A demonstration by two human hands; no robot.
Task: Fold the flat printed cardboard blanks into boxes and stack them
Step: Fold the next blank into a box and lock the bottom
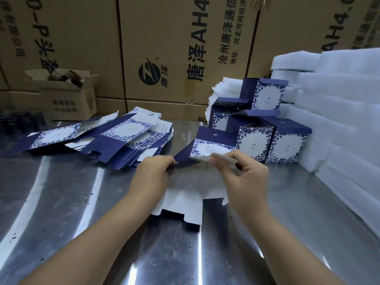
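Head view: opening one blank (209,147)

On the metal table (61,202), the pile of flat blanks (127,138) lies at my left, close for taking; the finished boxes (287,140) stand stacked at my right against foam sheets (339,99). The blank in work is at the centre: my left hand (152,173) pinches its blue panel, my right hand (244,173) pinches a white flap, to pull it open.

Left hand (153,173), right hand (243,171) pinch blank (207,146) over steel surface (72,202); flat blanks (115,138) left, folded boxes (267,128) far right.
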